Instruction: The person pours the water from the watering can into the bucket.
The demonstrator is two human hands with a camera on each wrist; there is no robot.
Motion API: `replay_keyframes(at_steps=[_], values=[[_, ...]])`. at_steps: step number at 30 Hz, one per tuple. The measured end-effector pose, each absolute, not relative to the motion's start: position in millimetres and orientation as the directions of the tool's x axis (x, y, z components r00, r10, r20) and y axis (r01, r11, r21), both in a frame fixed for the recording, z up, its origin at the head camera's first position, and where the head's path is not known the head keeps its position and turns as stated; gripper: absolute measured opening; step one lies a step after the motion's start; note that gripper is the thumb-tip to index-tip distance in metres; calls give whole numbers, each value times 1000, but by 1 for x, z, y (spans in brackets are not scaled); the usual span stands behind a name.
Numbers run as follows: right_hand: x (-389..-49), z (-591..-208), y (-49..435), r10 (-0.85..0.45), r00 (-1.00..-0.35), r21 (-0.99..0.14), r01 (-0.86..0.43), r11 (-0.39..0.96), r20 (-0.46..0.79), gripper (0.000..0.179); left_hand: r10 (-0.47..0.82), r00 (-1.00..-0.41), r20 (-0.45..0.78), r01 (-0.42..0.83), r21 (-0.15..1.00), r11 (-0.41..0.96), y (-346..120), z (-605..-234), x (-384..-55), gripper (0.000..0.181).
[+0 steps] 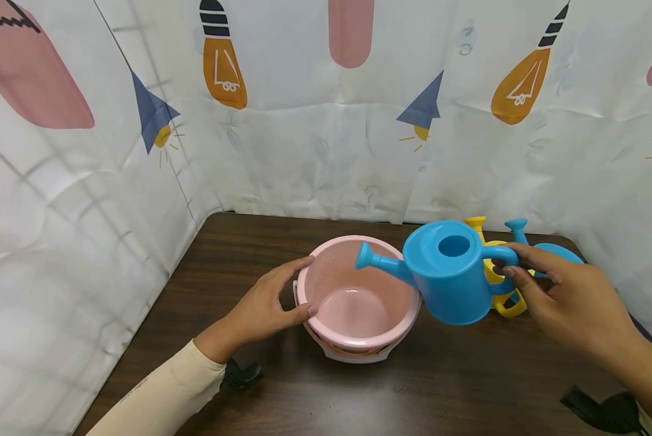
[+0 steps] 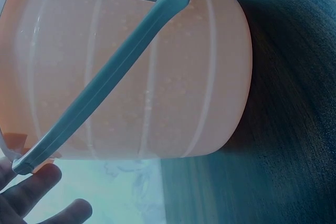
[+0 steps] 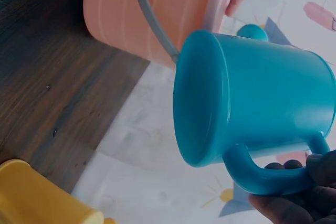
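Note:
A pink bucket (image 1: 353,327) stands upright on the dark table. My left hand (image 1: 268,303) rests at its left rim, thumb and forefinger spread apart on the edge. In the left wrist view, its fingers (image 2: 34,187) lie close to where the grey carrying handle (image 2: 105,82) joins the bucket. My right hand (image 1: 566,297) grips the handle of a blue watering can (image 1: 451,284), its thumb and fingers round the loop. The can is held up at the bucket's right side, and its spout (image 1: 380,261) reaches over the bucket opening. No water shows coming out.
Behind the raised can, a yellow watering can (image 1: 508,306) and another blue watering can (image 1: 557,249) stand on the table (image 1: 239,248), partly hidden. Patterned white cloth (image 1: 326,151) hangs along the table's back and left edges.

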State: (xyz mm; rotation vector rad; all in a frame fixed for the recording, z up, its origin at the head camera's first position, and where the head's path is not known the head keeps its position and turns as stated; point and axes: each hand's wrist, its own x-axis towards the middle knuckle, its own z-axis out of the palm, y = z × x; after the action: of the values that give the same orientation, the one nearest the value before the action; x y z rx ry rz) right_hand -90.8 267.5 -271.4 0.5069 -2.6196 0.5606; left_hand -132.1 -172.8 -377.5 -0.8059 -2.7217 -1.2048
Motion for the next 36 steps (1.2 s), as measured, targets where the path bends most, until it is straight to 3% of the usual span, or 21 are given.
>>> replay_keyframes(at_steps=[13, 36], values=[[-97, -262, 261, -364, -773, -226, -535, 814, 519, 42, 439, -862, 253, 481, 681, 552, -173, -378, -133, 81], [-105, -254, 254, -438, -733, -160, -588, 793, 521, 43, 439, -864, 246, 474, 692, 545, -174, -381, -134, 81]])
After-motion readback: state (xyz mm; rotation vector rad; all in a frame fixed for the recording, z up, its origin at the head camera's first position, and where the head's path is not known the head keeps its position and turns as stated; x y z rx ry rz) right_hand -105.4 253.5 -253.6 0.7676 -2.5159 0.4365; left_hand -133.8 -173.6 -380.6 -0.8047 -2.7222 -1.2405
